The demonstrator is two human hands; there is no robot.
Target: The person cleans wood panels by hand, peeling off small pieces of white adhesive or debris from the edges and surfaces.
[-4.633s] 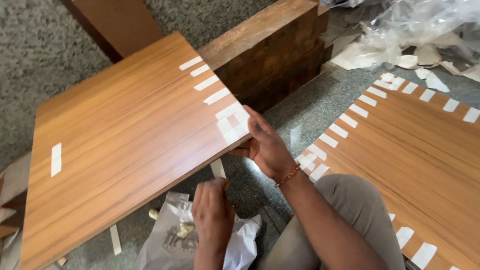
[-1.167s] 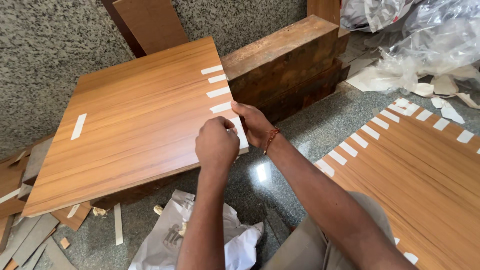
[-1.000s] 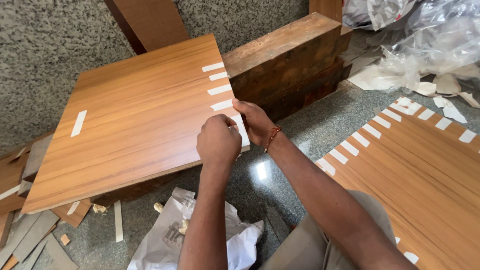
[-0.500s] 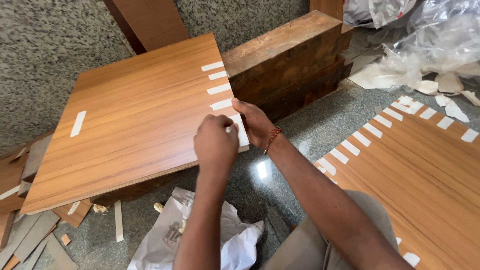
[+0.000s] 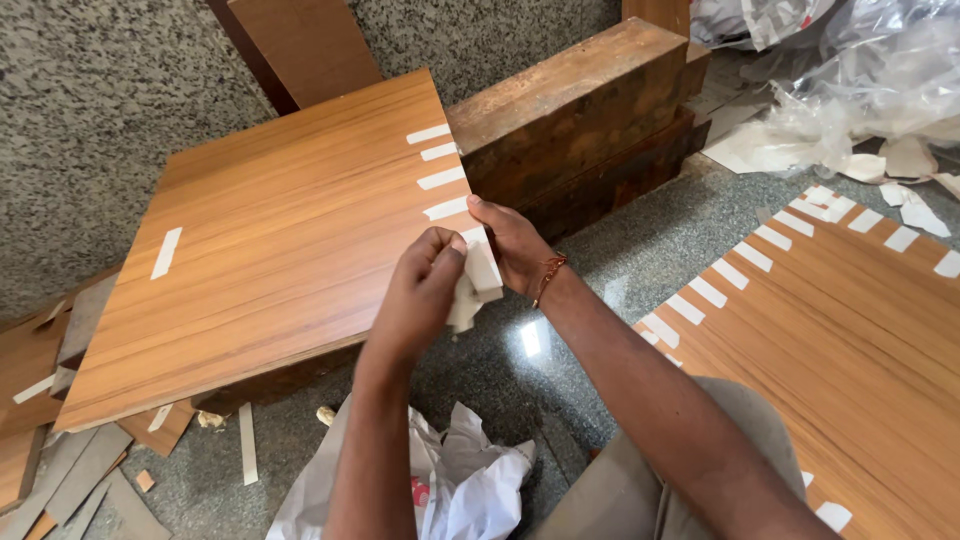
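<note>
Left hand (image 5: 420,290): fingers pinched on white tape strip (image 5: 478,268) at near corner of wooden panel (image 5: 280,240); fingertips hidden
Right hand (image 5: 515,245): cupped under panel's edge; grip unclear
Second panel (image 5: 850,320): cut off right

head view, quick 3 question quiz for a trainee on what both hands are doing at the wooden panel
1. True or false: both hands are at the taped edge of the wooden panel.
2. Which hand wears a bracelet?
3. The pale strips along the panel edge are: A) tape strips B) nails C) hinges

Key
1. True: the left hand and right hand meet there.
2. The right hand.
3. A, tape strips.
</note>
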